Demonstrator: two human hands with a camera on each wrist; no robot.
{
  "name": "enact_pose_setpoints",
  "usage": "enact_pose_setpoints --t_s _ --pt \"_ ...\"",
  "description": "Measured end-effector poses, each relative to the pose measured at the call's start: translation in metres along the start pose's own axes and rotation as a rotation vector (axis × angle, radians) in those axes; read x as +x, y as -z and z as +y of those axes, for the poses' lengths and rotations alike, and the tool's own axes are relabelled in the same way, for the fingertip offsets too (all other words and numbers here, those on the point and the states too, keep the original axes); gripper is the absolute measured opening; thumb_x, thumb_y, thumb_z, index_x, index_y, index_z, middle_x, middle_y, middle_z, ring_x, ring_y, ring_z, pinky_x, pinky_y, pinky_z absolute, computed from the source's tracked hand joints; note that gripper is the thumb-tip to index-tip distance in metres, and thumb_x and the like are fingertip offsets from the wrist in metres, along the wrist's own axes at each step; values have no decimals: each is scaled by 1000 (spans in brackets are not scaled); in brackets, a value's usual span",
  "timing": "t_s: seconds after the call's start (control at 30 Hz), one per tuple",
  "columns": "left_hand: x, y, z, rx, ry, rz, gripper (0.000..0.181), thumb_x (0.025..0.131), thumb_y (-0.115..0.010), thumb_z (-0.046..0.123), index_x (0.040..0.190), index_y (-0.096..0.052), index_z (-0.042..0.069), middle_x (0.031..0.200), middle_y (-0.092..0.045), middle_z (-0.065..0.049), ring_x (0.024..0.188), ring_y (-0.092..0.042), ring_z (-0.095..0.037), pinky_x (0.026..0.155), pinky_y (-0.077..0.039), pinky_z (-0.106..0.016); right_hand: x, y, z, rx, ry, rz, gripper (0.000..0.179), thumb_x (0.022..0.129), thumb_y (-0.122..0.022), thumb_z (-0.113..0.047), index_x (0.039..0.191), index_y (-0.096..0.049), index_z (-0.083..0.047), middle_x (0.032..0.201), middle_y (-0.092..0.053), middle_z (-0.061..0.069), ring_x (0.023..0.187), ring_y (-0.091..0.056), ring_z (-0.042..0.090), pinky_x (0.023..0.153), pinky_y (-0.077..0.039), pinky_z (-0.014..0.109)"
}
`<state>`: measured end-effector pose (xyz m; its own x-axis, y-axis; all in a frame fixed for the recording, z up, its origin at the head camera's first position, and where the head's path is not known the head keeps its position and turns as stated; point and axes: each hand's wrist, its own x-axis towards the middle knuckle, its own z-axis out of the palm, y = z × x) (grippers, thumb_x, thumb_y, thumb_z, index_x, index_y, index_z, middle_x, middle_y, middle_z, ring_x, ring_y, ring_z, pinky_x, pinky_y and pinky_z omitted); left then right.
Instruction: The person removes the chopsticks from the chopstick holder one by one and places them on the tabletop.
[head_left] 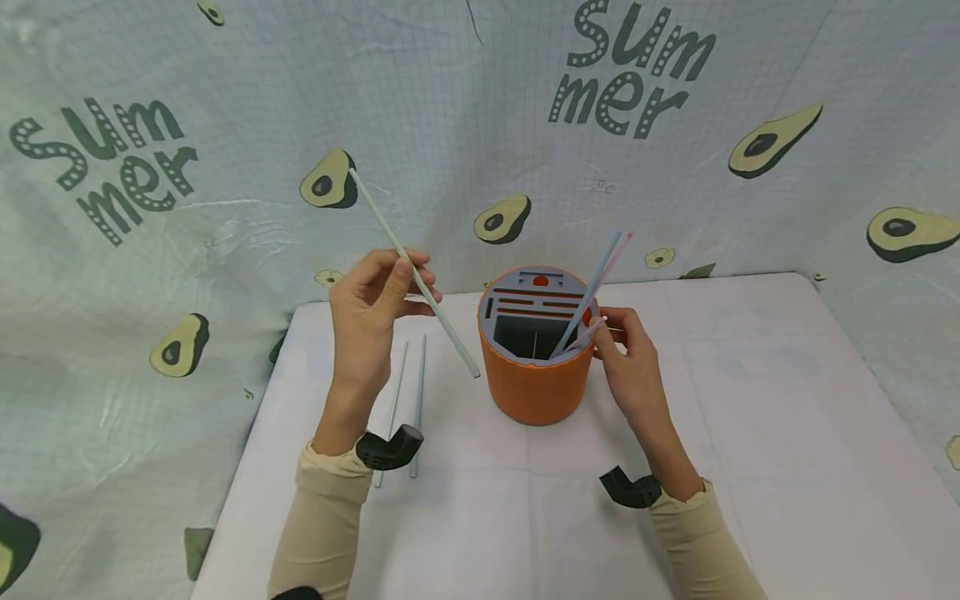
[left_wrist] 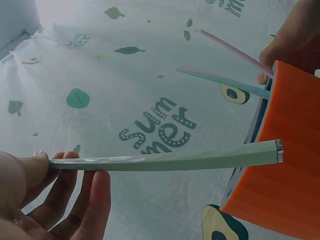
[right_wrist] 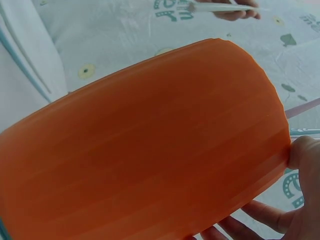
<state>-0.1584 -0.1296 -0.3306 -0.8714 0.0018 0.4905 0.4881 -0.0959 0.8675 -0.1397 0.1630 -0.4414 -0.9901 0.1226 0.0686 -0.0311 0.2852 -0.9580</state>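
Note:
My left hand (head_left: 372, 304) is raised left of an orange round holder and pinches a pale green straw (head_left: 412, 271) between thumb and fingers. The straw slants down to the right, its lower end close to the holder's rim. In the left wrist view, the same straw (left_wrist: 170, 161) lies across the orange wall. My right hand (head_left: 628, 358) grips the right side of the orange holder (head_left: 534, 392), thumb at the rim and fingers along the outer wall (right_wrist: 150, 140). A blue straw (head_left: 592, 287) and pink straws (head_left: 617, 257) lean inside its square opening.
Two more straws, one pale green (head_left: 397, 392) and one blue (head_left: 420, 400), lie on the white table (head_left: 750, 417) beside my left wrist. The holder's grey top (head_left: 536, 292) has slots. A printed cloth (head_left: 420, 108) hangs behind the table.

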Motion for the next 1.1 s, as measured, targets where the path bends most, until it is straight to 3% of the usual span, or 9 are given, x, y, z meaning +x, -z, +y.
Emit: enact_pose_setpoints --t_s 0.17,0.43,1.1 --pt "-4 7 -8 64 102 5 16 105 -61 11 108 -75 2 86 -72 -4 71 -73 -17 62 -63 -33 0 0 0 0 3 -1 50 109 -49 -44 145 -51 -10 140 -59 12 120 -58 24 86 -51 6" --pt "-12 30 -26 199 344 -34 35 106 -63 31 120 -72 1 90 -71 1 76 -73 -16 67 -64 -32 0 0 0 -3 11 3 49 109 -49 -43 145 -52 -10 139 -60 11 118 -59 22 90 -54 12" --pt "-48 95 -63 405 673 -51 38 108 -57 18 143 -63 4 91 -69 18 84 -68 -8 78 -62 -26 -1 -1 0 6 17 2 49 109 -50 -44 145 -52 -9 138 -60 12 119 -58 23 87 -52 8"
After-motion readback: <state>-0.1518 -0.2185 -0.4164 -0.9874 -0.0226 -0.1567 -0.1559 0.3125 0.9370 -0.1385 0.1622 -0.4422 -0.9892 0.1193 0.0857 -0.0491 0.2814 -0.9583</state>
